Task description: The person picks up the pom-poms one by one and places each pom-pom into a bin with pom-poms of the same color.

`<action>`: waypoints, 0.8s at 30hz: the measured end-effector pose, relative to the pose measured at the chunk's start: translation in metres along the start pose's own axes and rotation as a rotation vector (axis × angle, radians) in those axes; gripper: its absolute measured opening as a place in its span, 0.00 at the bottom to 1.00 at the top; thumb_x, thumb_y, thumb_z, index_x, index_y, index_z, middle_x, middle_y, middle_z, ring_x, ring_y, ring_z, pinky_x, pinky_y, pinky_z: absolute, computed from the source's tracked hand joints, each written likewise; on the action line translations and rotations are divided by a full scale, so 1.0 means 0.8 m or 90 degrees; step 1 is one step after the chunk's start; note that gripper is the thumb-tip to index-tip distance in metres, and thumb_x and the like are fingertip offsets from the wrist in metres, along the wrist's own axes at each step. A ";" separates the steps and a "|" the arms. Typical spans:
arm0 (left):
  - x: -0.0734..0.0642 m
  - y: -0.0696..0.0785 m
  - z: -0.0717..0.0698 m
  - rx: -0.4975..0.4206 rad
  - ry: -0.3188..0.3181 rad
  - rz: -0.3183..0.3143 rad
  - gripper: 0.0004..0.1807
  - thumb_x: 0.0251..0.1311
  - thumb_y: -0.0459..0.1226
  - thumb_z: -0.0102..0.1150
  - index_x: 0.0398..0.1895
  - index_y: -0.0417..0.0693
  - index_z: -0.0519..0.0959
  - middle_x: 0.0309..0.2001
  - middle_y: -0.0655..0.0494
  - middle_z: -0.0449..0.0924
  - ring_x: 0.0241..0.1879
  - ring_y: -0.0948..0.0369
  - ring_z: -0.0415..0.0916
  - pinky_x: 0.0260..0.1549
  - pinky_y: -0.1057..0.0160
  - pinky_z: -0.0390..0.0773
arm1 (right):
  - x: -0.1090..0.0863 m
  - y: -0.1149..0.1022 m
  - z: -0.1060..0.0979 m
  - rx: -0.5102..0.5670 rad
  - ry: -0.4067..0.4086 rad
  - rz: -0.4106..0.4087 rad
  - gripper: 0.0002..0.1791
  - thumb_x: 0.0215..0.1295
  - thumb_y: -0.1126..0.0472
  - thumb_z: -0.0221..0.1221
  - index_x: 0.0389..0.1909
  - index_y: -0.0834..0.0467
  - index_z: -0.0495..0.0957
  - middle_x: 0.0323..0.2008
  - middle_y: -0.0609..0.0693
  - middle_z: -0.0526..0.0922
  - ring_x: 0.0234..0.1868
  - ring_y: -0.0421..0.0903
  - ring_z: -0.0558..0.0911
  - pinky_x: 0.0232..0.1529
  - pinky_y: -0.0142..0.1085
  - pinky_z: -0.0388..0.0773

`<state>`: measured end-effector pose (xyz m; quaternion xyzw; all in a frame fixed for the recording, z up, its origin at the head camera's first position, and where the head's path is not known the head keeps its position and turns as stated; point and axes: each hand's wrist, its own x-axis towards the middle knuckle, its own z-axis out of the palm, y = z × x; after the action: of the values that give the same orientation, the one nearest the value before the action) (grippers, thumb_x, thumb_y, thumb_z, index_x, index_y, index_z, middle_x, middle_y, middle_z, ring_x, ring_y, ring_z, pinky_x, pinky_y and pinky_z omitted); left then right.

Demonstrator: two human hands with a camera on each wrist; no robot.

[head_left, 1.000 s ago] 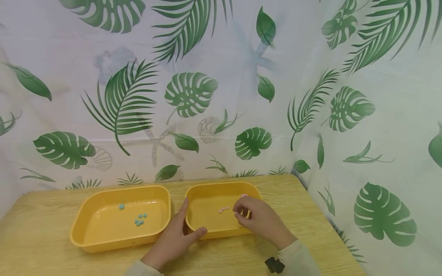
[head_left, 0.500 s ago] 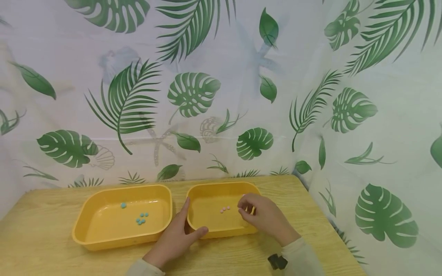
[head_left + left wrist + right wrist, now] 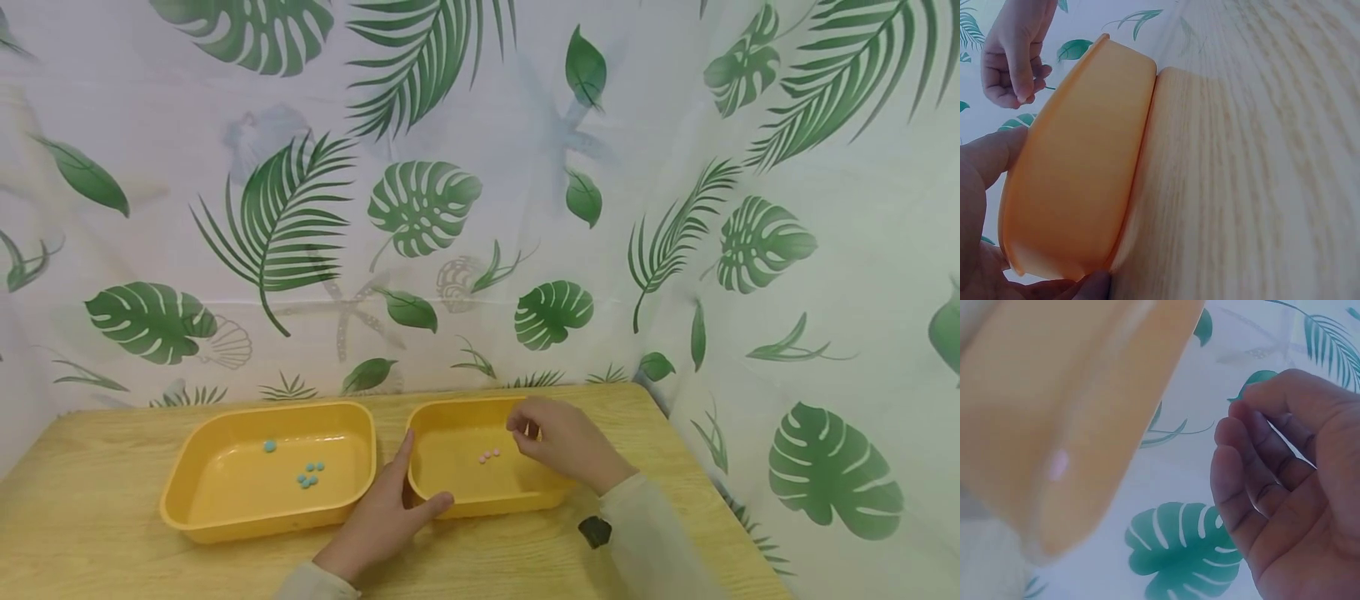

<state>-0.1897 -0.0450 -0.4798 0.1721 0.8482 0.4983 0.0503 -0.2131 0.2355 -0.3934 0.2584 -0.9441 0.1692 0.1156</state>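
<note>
My left hand (image 3: pixel 387 517) holds the near left corner of the right-hand yellow tray (image 3: pixel 491 506). Its thumb lies on the front rim and its fingers on the left side, as the left wrist view (image 3: pixel 1079 169) also shows. Above the tray's right half is my right hand (image 3: pixel 562 440), fingers curled and thumb close to the index fingertip. Whether a tiny bead sits between those fingertips is not visible. Several small pink beads (image 3: pixel 488 455) lie in a short row on the tray floor. A pinkish blurred spot (image 3: pixel 1057 464) shows on the tray in the right wrist view.
A second yellow tray (image 3: pixel 225 529) stands to the left, with a small group of teal beads (image 3: pixel 306 481) and one larger teal piece (image 3: pixel 270 447). Both trays rest on a wood-grain table (image 3: pixel 480 562) against a leaf-print cloth (image 3: pixel 420 333).
Over the last half second my right hand has moved back and slightly left, toward the tray's far side. The left hand stays at the corner. The pink row looks unchanged.
</note>
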 end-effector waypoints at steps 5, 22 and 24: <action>0.002 -0.005 -0.002 0.001 0.002 0.005 0.60 0.64 0.58 0.67 0.85 0.44 0.40 0.78 0.34 0.56 0.76 0.41 0.58 0.72 0.38 0.60 | 0.033 0.002 -0.002 -0.035 -0.062 -0.011 0.03 0.65 0.65 0.65 0.36 0.53 0.82 0.30 0.38 0.80 0.32 0.40 0.77 0.37 0.34 0.78; 0.003 -0.008 -0.003 -0.004 -0.020 0.015 0.60 0.65 0.59 0.65 0.85 0.47 0.38 0.76 0.34 0.59 0.65 0.48 0.68 0.68 0.39 0.67 | 0.116 0.012 0.068 -0.281 -0.302 -0.033 0.21 0.59 0.72 0.66 0.13 0.51 0.73 0.17 0.42 0.73 0.21 0.39 0.67 0.27 0.35 0.75; 0.003 -0.007 -0.004 -0.004 -0.022 0.013 0.60 0.65 0.60 0.65 0.85 0.47 0.38 0.75 0.34 0.61 0.62 0.50 0.70 0.66 0.40 0.68 | 0.119 0.013 0.079 -0.327 -0.313 -0.024 0.21 0.61 0.68 0.68 0.13 0.50 0.73 0.18 0.42 0.77 0.22 0.39 0.70 0.30 0.37 0.81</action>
<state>-0.1939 -0.0495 -0.4831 0.1896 0.8438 0.4984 0.0604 -0.3067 0.1770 -0.4253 0.2713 -0.9505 -0.1430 -0.0508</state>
